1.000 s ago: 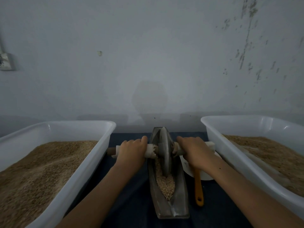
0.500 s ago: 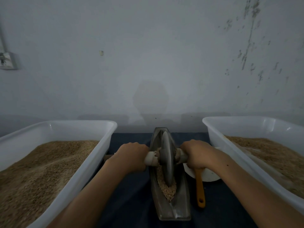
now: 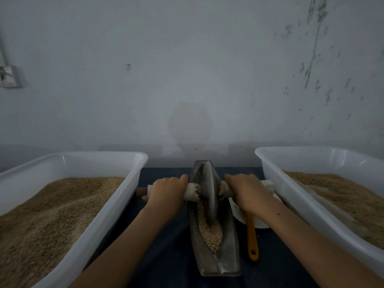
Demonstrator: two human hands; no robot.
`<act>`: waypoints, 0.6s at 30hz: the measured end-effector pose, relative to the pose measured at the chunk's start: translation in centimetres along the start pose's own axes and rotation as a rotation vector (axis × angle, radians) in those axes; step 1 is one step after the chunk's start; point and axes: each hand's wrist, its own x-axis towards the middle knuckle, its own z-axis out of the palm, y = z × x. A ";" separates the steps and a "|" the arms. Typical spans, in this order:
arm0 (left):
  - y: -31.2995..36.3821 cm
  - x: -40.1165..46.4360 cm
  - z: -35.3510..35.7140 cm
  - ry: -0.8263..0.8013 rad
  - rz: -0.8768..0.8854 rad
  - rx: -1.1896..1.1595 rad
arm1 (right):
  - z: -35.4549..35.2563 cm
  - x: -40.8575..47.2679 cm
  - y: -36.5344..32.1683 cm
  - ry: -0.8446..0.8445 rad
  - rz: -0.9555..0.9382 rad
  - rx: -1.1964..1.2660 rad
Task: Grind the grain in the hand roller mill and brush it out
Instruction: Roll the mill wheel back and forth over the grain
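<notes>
two white tubs flank the setup on a dark blue worktop (image 3: 170,242). left tub (image 3: 87,231) is heaped with fine tan grain (image 3: 52,215), piled higher toward its near end. right tub (image 3: 295,196) holds the same tan material (image 3: 342,196), sloping up to the right. between them lies the grey boat-shaped trough (image 3: 228,252) of the hand roller mill, long axis running near to far. coarse pale grain (image 3: 209,231) sits in its channel, mostly in the near half, right up against the disc.

the grey grinding wheel (image 3: 208,192) stands upright on edge in the trough, toward the far half. left hand (image 3: 166,193) is curled over the axle handle (image 3: 192,191) on the left of the wheel; right hand (image 3: 247,191) is wrapped over the handle on the right. both hold it firmly, knuckles up.

just right of the trough, an orange handle (image 3: 252,238) lies near to far, its far end under the right wrist on a white dish (image 3: 259,222).

versus half a second ago: wheel and both hands have rolled toward the far end of the trough, leaving more grain exposed near. tubs, dish and orange handle unchanged.
</notes>
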 end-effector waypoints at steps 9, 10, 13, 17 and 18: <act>-0.5 0.0 -1.6 -0.198 0.104 -0.021 | -1.4 -0.3 0.3 -0.238 -0.008 0.028; -0.5 0.0 -1.8 -0.219 0.112 -0.027 | -1.5 -0.3 0.3 -0.257 -0.008 0.026; -0.5 0.0 -2.0 -0.252 0.118 -0.018 | -1.7 -0.3 0.3 -0.275 -0.007 0.037; -0.2 0.1 -1.4 -0.198 0.066 0.001 | -1.4 -0.1 0.1 -0.225 0.001 0.048; -0.2 0.1 -1.2 -0.176 0.047 -0.007 | -1.2 -0.1 0.1 -0.193 0.003 0.041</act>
